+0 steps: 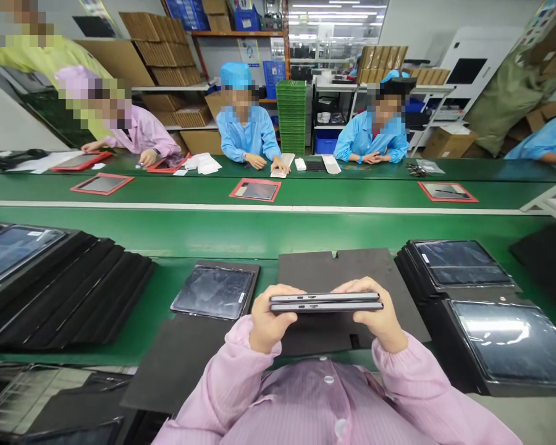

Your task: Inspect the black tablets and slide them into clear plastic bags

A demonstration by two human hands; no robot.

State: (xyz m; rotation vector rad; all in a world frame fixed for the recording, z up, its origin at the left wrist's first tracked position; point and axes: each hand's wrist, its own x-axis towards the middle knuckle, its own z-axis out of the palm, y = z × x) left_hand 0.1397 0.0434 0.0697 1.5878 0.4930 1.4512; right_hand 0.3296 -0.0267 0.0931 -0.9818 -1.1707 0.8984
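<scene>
Two slim tablets, one on top of the other, are held edge-on in front of my chest. My left hand grips their left ends, thumb below and fingers behind. At the right ends, my right hand is wrapped round both in the same way. Under them lies a dark foam sheet with small notches in its edges. To the left of my hands, another tablet in clear film rests on a dark foam piece, its screen up.
Stacks of black foam trays stand at the left. More tablets lie on foam stacks at the right. Beyond, a green conveyor belt carries red-framed tablets. Several co-workers sit on its far side, before shelves with cartons and green trays.
</scene>
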